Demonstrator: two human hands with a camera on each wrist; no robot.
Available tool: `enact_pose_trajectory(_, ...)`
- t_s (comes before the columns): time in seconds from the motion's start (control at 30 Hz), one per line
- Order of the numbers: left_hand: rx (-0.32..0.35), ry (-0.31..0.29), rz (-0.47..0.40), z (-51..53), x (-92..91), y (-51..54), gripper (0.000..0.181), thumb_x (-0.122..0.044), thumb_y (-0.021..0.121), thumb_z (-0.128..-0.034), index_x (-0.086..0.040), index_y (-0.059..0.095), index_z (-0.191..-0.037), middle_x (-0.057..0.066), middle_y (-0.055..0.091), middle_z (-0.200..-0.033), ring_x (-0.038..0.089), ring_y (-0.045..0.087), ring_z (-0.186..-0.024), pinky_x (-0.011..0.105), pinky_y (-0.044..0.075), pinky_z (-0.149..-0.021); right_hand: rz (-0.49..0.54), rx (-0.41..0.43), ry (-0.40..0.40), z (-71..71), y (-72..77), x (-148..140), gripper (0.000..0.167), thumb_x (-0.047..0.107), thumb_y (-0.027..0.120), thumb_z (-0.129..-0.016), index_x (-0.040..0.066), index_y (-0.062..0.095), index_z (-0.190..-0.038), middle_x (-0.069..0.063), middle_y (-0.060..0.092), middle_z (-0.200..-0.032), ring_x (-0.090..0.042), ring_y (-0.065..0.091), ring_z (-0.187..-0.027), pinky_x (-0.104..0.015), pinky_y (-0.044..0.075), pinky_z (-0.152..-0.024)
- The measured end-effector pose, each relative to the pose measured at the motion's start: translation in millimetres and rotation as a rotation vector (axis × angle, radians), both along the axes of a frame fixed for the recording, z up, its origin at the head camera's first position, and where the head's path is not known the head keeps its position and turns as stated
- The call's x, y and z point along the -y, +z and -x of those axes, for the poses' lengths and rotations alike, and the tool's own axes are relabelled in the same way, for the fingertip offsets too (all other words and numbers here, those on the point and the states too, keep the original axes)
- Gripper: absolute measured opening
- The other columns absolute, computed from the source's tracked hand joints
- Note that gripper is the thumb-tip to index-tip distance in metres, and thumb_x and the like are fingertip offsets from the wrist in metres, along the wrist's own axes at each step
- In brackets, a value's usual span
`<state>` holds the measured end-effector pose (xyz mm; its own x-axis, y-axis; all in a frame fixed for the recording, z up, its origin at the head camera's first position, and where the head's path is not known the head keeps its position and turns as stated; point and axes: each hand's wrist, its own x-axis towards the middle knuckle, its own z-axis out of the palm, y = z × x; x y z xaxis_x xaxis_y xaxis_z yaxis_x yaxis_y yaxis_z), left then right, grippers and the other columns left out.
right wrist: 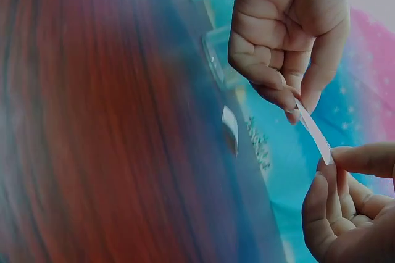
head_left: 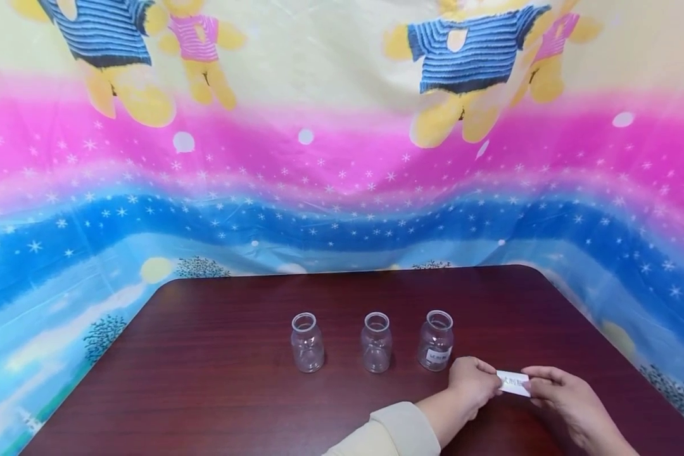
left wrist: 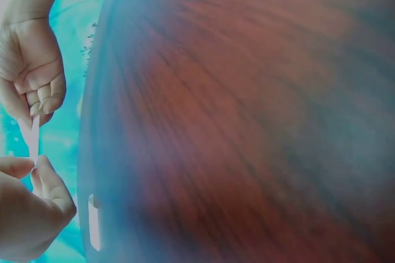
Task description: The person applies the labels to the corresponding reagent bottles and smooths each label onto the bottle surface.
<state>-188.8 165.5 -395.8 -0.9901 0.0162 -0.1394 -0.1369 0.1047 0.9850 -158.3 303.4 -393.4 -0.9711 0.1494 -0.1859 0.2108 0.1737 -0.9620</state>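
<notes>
A small white label (head_left: pixel 513 383) with dark printed characters is stretched between both hands, above the right part of the table. My left hand (head_left: pixel 468 385) pinches its left end between thumb and fingertips. At the other end, my right hand (head_left: pixel 564 400) does the same. Seen nearly edge-on, the label (right wrist: pixel 315 132) looks like a thin, slightly bowed strip in the right wrist view. Just beyond the left hand stands a clear glass jar (head_left: pixel 436 335) bearing a similar white label (head_left: pixel 438 356). Two more clear jars, the middle one (head_left: pixel 376 342) and the left one (head_left: pixel 308 342), show no label.
The jars stand upright in a row on a dark reddish-brown table (head_left: pixel 216 380). A separate white piece (right wrist: pixel 229 130) lies on the tabletop in the right wrist view. Behind the table hangs a patterned cloth (head_left: pixel 342 190) with bears and snowflakes.
</notes>
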Motion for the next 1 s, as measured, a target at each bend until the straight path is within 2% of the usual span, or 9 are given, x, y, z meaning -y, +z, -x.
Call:
enact_pose_trajectory(0.13,-0.01,-0.017,-0.068,1.9,6.9,3.3,0.019,0.011,0.057,-0.0588,-0.008,0.052,-0.058,0.0,0.049,-0.043,0.009,0.044,-0.039,0.015,0.024,-0.035,0.035,-0.054,-0.019,1.7,-0.1,5,0.013,0.002,0.057,-0.078,0.008,0.061,-0.089,0.004,0.059,-0.077,-0.009,0.055,-0.067,-0.026,0.047,-0.06)
enact_pose_trajectory(0.23,-0.015,-0.047,-0.109,1.9,13.0,4.1,0.019,0.011,0.058,-0.0597,-0.007,0.051,-0.061,0.0,0.048,-0.047,0.01,0.047,-0.041,0.016,0.031,-0.037,0.071,-0.115,0.009,7.1,-11.1,3,0.013,0.003,0.058,-0.078,0.01,0.06,-0.088,0.002,0.059,-0.076,-0.009,0.054,-0.066,-0.026,0.047,-0.058)
enact_pose_trajectory(0.37,-0.02,-0.081,-0.158,1.8,23.4,5.3,0.02,0.012,0.058,-0.0611,-0.006,0.049,-0.066,0.0,0.049,-0.051,0.01,0.047,-0.042,0.017,0.035,-0.041,0.121,-0.176,0.057,17.8,-27.5,1,0.014,0.014,0.065,-0.075,0.013,0.06,-0.088,0.0,0.059,-0.077,-0.01,0.056,-0.067,-0.027,0.048,-0.059)
enact_pose_trajectory(0.5,-0.047,-0.096,-0.198,1.8,33.6,8.1,0.022,0.012,0.058,-0.0619,-0.006,0.049,-0.07,0.001,0.05,-0.054,0.01,0.048,-0.044,0.017,0.038,-0.042,0.17,-0.227,0.068,24.4,-31.6,9,0.022,0.021,0.07,-0.069,0.013,0.06,-0.088,-0.001,0.057,-0.076,-0.011,0.056,-0.068,-0.028,0.049,-0.059)
enact_pose_trajectory(0.7,-0.088,-0.125,-0.269,2.5,51.4,13.4,0.021,0.012,0.059,-0.0642,-0.004,0.05,-0.074,0.002,0.051,-0.058,0.011,0.051,-0.046,0.024,0.046,-0.049,0.198,-0.324,0.123,26.2,-25.0,23,0.015,0.004,0.06,-0.078,0.005,0.057,-0.092,-0.005,0.055,-0.076,-0.013,0.056,-0.068,-0.03,0.05,-0.059)
enact_pose_trajectory(0.83,-0.137,-0.154,-0.286,2.5,66.8,18.2,0.017,0.01,0.059,-0.0665,-0.002,0.051,-0.076,0.003,0.053,-0.06,0.012,0.053,-0.047,0.027,0.048,-0.051,0.16,-0.327,0.093,35.7,-34.6,29,0.021,0.007,0.062,-0.077,0.003,0.055,-0.096,-0.006,0.055,-0.078,-0.014,0.056,-0.07,-0.032,0.05,-0.06)
enact_pose_trajectory(0.93,-0.175,-0.169,-0.274,2.7,77.0,21.1,0.015,0.009,0.058,-0.0682,-0.002,0.052,-0.077,0.002,0.056,-0.061,0.012,0.055,-0.049,0.024,0.047,-0.05,0.141,-0.314,0.048,43.9,-45.6,32,0.034,0.017,0.068,-0.073,0.001,0.052,-0.099,-0.009,0.054,-0.08,-0.015,0.057,-0.07,-0.034,0.049,-0.061)
enact_pose_trajectory(1.0,-0.194,-0.176,-0.262,3.1,83.0,22.5,0.014,0.008,0.059,-0.0688,-0.001,0.053,-0.078,0.003,0.057,-0.061,0.011,0.055,-0.05,0.023,0.046,-0.05,0.146,-0.335,0.057,47.2,-49.8,35,0.041,0.019,0.069,-0.072,-0.003,0.05,-0.101,-0.012,0.052,-0.082,-0.016,0.056,-0.07,-0.036,0.049,-0.061)
